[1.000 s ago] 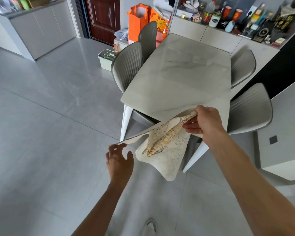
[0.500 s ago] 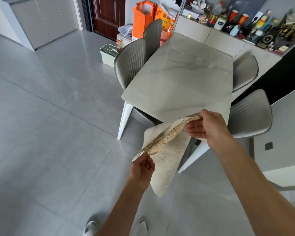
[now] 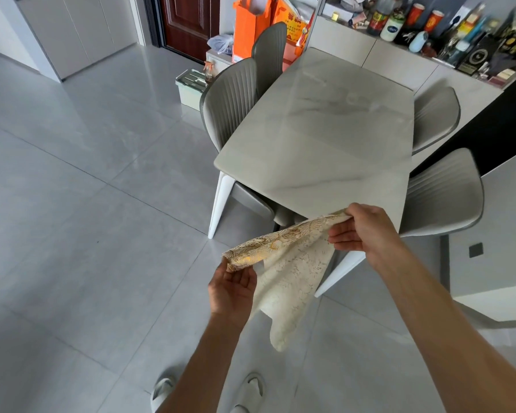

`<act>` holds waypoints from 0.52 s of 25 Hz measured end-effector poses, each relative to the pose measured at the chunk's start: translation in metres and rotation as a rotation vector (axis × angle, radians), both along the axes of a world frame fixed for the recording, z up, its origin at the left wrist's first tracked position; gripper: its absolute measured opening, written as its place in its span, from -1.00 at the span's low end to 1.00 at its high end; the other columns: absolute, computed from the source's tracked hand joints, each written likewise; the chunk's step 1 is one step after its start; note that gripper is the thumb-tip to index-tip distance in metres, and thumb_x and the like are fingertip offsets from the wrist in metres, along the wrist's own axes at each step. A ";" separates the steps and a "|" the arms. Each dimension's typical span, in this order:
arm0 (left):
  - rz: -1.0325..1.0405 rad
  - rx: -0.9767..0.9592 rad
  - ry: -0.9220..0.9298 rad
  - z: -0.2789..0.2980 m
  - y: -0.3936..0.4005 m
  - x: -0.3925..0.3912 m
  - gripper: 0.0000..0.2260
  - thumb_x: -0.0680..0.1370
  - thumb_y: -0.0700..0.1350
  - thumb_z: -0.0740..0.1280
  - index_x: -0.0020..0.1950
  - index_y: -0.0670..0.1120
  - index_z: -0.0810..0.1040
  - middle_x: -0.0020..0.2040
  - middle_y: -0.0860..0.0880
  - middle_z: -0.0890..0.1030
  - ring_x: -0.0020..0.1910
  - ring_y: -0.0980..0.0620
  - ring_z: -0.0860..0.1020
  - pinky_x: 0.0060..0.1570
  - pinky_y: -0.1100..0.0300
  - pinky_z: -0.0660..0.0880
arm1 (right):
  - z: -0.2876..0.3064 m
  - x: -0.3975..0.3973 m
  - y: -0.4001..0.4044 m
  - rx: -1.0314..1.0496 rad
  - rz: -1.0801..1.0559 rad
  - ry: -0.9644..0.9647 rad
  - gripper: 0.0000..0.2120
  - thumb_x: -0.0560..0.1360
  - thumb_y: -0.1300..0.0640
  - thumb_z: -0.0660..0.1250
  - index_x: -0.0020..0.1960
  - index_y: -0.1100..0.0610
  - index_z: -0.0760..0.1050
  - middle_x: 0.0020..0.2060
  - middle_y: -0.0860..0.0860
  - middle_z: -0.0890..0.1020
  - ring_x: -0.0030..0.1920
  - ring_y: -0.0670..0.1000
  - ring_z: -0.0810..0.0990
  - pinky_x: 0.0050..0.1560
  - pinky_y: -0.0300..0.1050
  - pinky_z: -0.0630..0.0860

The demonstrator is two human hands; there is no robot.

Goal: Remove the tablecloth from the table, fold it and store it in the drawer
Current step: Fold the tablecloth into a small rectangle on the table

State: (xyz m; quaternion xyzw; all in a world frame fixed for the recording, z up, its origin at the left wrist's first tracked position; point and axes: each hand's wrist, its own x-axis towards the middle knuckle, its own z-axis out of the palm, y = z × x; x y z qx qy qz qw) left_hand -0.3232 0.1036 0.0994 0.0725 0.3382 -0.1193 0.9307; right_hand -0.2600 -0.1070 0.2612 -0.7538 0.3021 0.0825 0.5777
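The cream tablecloth (image 3: 289, 269) with a gold leaf pattern hangs folded in the air in front of the table's near edge. My right hand (image 3: 361, 231) pinches its upper right corner. My left hand (image 3: 233, 289) holds the lower left corner, palm up, with the fabric stretched between the two hands. A loose flap droops toward the floor. The marble-look table (image 3: 319, 138) stands bare behind it. No drawer shows clearly.
Grey chairs flank the table: two on the left (image 3: 230, 102) and two on the right (image 3: 444, 192). A cluttered sideboard (image 3: 429, 31) runs along the back wall. Orange bags (image 3: 248, 22) and a pale bin (image 3: 191, 87) sit near the door. My slippers (image 3: 251, 389) stand on grey floor tiles.
My left hand let go of the far left edge, moved right and took the cloth's lower corner. The cloth went from spread wide to a narrower fold. My right hand held still.
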 end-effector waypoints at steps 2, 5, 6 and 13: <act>-0.023 0.035 0.001 -0.002 0.007 0.002 -0.88 0.52 -0.09 0.37 -0.10 -0.14 0.57 -0.26 -0.02 0.63 -0.29 0.08 0.60 -0.25 0.26 0.56 | -0.004 0.000 -0.002 -0.010 0.000 0.010 -0.74 0.58 0.17 0.14 0.04 0.31 0.53 -0.38 0.22 0.69 -0.43 0.13 0.68 -0.44 -0.07 0.64; -0.181 0.128 0.041 -0.004 0.016 0.002 -0.88 0.41 -0.16 0.45 -0.10 -0.16 0.60 -0.30 -0.03 0.65 -0.45 0.13 0.53 -0.49 0.33 0.46 | -0.008 0.000 -0.005 -0.054 0.015 0.023 -0.74 0.58 0.17 0.14 -0.01 0.31 0.53 -0.40 0.21 0.69 -0.43 0.13 0.68 -0.46 -0.09 0.63; -0.268 0.172 0.072 -0.005 0.017 0.001 -0.86 0.39 -0.20 0.47 -0.09 -0.18 0.60 -0.31 -0.05 0.65 -0.48 0.13 0.50 -0.53 0.34 0.43 | -0.010 0.001 -0.005 -0.072 0.021 0.024 -0.74 0.57 0.17 0.14 -0.02 0.31 0.53 -0.41 0.21 0.68 -0.44 0.12 0.68 -0.47 -0.09 0.63; -0.658 0.739 0.227 -0.017 0.011 -0.015 -0.83 0.40 -0.32 0.36 -0.03 -0.21 0.63 -0.45 -0.08 0.58 -0.54 0.04 0.50 -0.56 0.27 0.37 | -0.021 0.003 -0.004 -0.193 0.058 0.006 -0.77 0.55 0.17 0.14 -0.07 0.32 0.49 -0.46 0.21 0.67 -0.46 0.13 0.68 -0.46 -0.08 0.63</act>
